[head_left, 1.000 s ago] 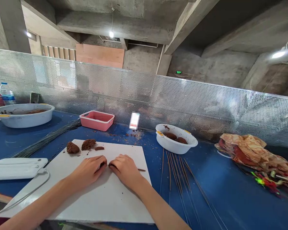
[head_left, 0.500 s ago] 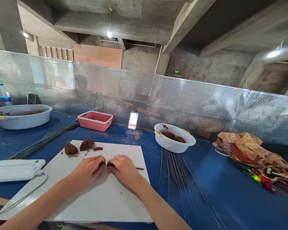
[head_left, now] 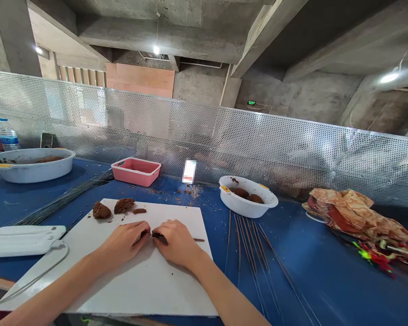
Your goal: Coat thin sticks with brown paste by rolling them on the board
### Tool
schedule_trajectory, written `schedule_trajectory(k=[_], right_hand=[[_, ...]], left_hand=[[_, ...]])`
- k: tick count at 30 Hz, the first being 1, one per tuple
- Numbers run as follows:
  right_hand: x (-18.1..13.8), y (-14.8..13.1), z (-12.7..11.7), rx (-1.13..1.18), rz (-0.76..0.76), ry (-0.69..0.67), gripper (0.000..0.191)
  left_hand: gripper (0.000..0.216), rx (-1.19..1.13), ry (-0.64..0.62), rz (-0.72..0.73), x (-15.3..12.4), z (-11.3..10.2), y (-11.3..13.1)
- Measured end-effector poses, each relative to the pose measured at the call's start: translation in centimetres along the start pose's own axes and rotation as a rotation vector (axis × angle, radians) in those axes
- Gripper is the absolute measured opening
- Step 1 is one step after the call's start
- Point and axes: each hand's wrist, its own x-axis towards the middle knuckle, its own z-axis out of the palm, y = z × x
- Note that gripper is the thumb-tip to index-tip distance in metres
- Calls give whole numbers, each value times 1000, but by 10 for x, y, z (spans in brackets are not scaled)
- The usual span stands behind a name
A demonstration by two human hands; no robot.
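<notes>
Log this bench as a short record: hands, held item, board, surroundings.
Left hand: curled on the board, fingertips close to the strip
Right hand: fingers pinching a dark brown strip
Board: white cutting board bearing two brown lumps, a small brown piece, a thin stick
Nearby: white bowl of brown lumps, pink tray, bundle of wire rods, loose thin sticks on a blue table

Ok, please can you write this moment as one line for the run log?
left hand: beside brown paste strip | right hand: on strip | under hands: white board | nearby: brown paste lump
</notes>
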Motion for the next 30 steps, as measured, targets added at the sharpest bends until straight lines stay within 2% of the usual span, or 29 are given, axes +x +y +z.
schedule_trajectory(k=[5, 10, 19, 23, 30], right_hand=[[2, -2, -2, -14, 3, -37, 13], [3, -3, -6, -64, -13, -63, 16], [2, 2, -5, -54, -5, -10, 26], [2, 3, -4, -78, -8, -46, 15], [3, -1, -8, -103, -49, -67, 22]], left_hand=[[21, -2, -3, -3, 0, -1, 2], [22, -27, 10, -6, 0, -4, 4], [22, -15, 41, -19, 1, -4, 5], [23, -14, 32, -32, 0, -7, 6], [22, -42, 58, -10, -1, -7, 7]])
